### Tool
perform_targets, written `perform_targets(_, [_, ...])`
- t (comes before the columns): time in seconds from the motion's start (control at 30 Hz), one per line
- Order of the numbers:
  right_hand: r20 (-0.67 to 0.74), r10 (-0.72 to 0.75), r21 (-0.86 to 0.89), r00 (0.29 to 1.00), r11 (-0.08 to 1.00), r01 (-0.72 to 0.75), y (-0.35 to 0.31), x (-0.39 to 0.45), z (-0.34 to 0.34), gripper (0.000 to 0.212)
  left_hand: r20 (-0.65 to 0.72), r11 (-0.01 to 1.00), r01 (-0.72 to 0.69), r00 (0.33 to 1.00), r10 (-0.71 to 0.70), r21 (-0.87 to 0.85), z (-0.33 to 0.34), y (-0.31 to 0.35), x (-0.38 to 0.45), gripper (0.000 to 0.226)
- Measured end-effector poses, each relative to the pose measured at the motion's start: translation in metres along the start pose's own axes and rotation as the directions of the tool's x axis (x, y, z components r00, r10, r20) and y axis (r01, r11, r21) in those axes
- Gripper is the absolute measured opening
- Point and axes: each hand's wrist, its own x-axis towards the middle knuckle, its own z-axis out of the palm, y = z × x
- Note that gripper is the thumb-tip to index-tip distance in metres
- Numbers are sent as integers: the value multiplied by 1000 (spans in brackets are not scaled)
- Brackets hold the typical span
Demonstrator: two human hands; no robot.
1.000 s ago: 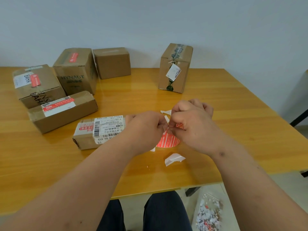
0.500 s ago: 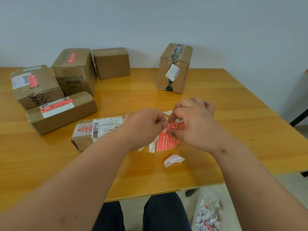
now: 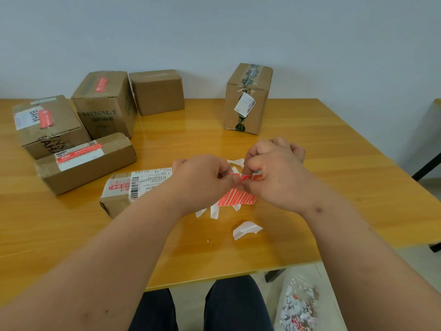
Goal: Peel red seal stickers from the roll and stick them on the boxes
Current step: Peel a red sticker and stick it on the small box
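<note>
My left hand (image 3: 202,181) and my right hand (image 3: 274,173) meet over the middle of the table, fingers curled. Between them they pinch a red seal sticker (image 3: 248,177) at its edge. The red sticker strip (image 3: 236,198) with white backing hangs below my fingers. A flat cardboard box (image 3: 124,189) with a white shipping label and a small red sticker lies just left of my left hand, partly hidden by my forearm. A tall box (image 3: 248,99) stands behind my hands.
Several more boxes, three with red stickers, are grouped at the back left: one long and flat (image 3: 86,163), one marked BAHA (image 3: 50,125), one marked HYNAUT (image 3: 105,103), one plain (image 3: 157,91). White backing scraps (image 3: 245,229) lie on the table (image 3: 334,175). Paper litter (image 3: 298,306) is on the floor.
My hands have risen slightly and drawn the sticker edge up from the strip. White backing tails now hang below the red strip.
</note>
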Motion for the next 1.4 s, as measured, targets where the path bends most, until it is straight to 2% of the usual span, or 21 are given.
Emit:
perform_targets(0.13, [18, 4, 25, 1000, 1000, -4, -1, -1, -1, 14, -26, 992, 16, 999, -19, -127, 5, -1, -1, 37])
perform_targets(0.27, [1, 2, 62, 1000, 998, -2, -1, -1, 0, 22, -1, 971, 48, 999, -50, -233, 7, -4, 1, 37])
perform_targets(0.5, [21, 5, 66, 1000, 998, -6, -2, -2, -3, 22, 49, 978, 62, 997, -53, -200, 4, -5, 5, 41])
perform_targets(0.6, [57, 24, 13, 998, 1000, -25, -1, 2, -6, 20, 62, 979, 63, 997, -52, -192, 2, -4, 5, 39])
perform_targets(0.73, [54, 18, -6, 998, 1000, -18, 0, 5, -4, 15, 92, 955, 72, 995, -47, -287, -4, -3, 3, 36])
perform_targets(0.93, [46, 14, 11, 999, 1000, -14, 0, 5, -5, 29, 74, 987, 42, 997, -30, -155, -5, -4, 4, 31])
perform_targets(1.1, [66, 12, 3, 998, 1000, -12, 1, 5, -5, 22, 42, 965, 79, 997, -70, -249, 0, -2, 4, 33])
perform_targets(1.27, [-3, -22, 6, 1000, 1000, 22, 1, 3, -2, 18, 57, 926, 139, 990, -127, -351, 0, -1, 5, 34])
perform_targets(1.4, [57, 19, -25, 998, 1000, -18, 1, 4, -5, 22, 68, 922, 113, 993, -94, -370, -2, -1, 4, 30])
